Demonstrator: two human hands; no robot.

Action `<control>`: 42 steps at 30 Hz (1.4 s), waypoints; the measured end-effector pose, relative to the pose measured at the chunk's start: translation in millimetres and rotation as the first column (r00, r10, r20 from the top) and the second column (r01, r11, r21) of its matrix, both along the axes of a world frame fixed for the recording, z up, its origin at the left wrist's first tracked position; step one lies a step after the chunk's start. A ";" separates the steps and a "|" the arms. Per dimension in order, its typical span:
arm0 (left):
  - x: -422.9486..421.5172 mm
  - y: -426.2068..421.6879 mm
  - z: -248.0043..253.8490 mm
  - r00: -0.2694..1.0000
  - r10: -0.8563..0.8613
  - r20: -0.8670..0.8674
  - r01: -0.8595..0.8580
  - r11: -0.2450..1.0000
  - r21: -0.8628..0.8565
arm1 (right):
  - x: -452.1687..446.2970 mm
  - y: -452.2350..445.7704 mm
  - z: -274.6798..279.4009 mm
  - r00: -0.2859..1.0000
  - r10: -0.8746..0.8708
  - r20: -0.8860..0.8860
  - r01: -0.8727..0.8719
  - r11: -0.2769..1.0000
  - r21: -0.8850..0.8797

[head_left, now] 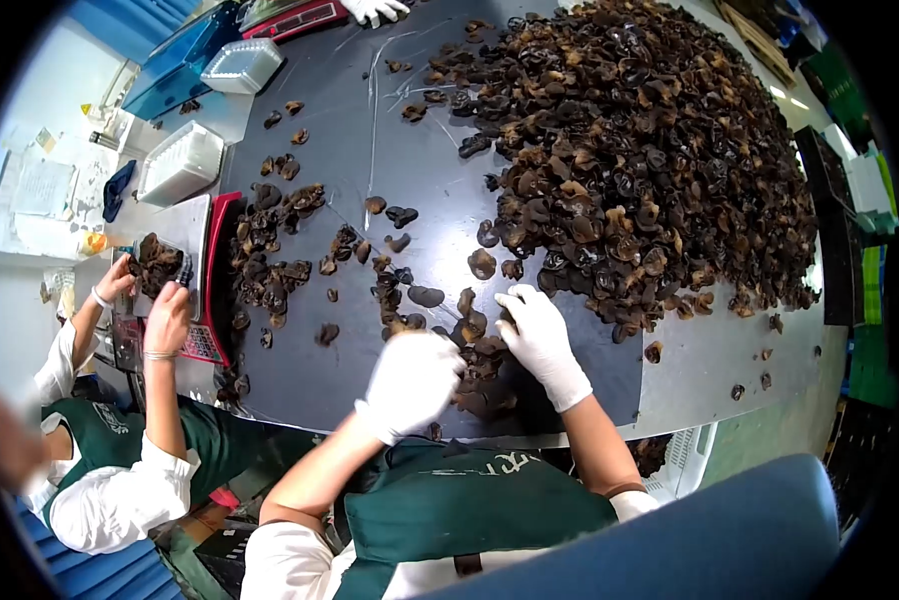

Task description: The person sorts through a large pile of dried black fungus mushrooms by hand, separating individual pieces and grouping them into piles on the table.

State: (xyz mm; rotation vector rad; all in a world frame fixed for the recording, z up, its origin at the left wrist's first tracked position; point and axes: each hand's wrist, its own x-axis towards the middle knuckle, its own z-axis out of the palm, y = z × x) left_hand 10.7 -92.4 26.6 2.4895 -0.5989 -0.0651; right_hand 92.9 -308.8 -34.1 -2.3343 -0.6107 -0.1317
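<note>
Both my hands wear white gloves above the dark table near its front edge. My left hand (415,385) is curled and slightly blurred, beside a small heap of wood ear mushrooms (485,368); whatever its fingers hold is hidden. On the heap's other side, my right hand (543,345) has its thumb and forefinger apart, fingertips close to the mushrooms, with nothing visible between them. A few loose wood ears, including a dark oval one (427,297), lie just beyond my hands.
A large pile of wood ears (650,170) covers the table's right side. At left, a co-worker's bare hands (167,320) hold a filled container (158,268) over a red scale (215,290). Clear plastic trays (182,165) stand behind. Another person's gloved hand (375,8) shows at the far edge.
</note>
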 end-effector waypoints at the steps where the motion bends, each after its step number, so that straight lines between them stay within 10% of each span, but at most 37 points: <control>1: -13.9 -19.0 -4.3 0.990 -0.141 -0.010 0.140 0.988 -0.069 | 1.6 -4.7 -15.3 0.999 0.011 -0.049 -0.010 1.000 0.024; 4: -45.3 -68.2 -36.0 0.892 -0.444 0.081 0.451 0.875 -0.176 | 4.0 -24.1 2.9 0.961 0.012 -0.278 0.052 0.973 0.224; 6: -50.5 -91.9 -50.0 0.867 -0.469 0.170 0.470 0.882 0.039 | -2.4 -55.5 39.6 0.929 0.010 -0.370 0.092 0.962 0.256; 11: -40.5 -125.9 -79.2 0.830 -0.557 -0.032 0.539 0.786 0.303 | -41.5 -143.7 75.2 0.737 -0.082 -0.671 -0.026 0.988 -0.150; 16: -29.4 -113.0 -75.0 0.866 -0.490 -0.101 0.493 0.803 0.334 | -58.9 -144.3 76.1 0.793 -0.056 -0.607 -0.076 0.979 -0.189; 20: -32.8 -119.4 -73.2 0.886 -0.452 -0.105 0.459 0.818 0.347 | -40.2 -65.9 71.2 0.973 0.020 -0.229 -0.047 0.993 -0.111; 23: -34.1 -120.0 -75.8 0.919 -0.361 -0.156 0.387 0.901 0.196 | -23.3 -2.3 52.3 0.994 0.094 -0.057 -0.095 0.995 -0.027; 26: -35.3 -134.0 -102.0 0.933 -0.131 -0.336 -0.003 0.929 -0.370 | -15.3 37.3 36.0 0.996 0.088 -0.030 -0.092 0.963 -0.252; 29: -28.5 -130.3 -96.0 0.988 -0.072 0.134 0.082 0.994 -0.078 | -15.1 48.0 17.7 0.993 0.116 0.038 -0.095 0.929 -0.358; 36: -10.9 -124.0 -86.3 0.969 -0.069 -0.239 0.101 0.987 0.125 | -11.9 45.4 30.6 0.980 0.189 0.059 -0.171 0.958 -0.229; 40: -23.8 -124.1 -100.6 0.995 0.057 0.088 -0.063 0.995 0.071 | -17.0 63.8 30.4 0.928 0.368 0.050 -0.342 0.899 -0.275; 42: -25.9 -129.6 -113.1 0.989 0.124 -0.079 -0.134 0.981 -0.142 | -17.4 67.6 25.9 0.916 0.401 0.004 -0.375 0.860 -0.345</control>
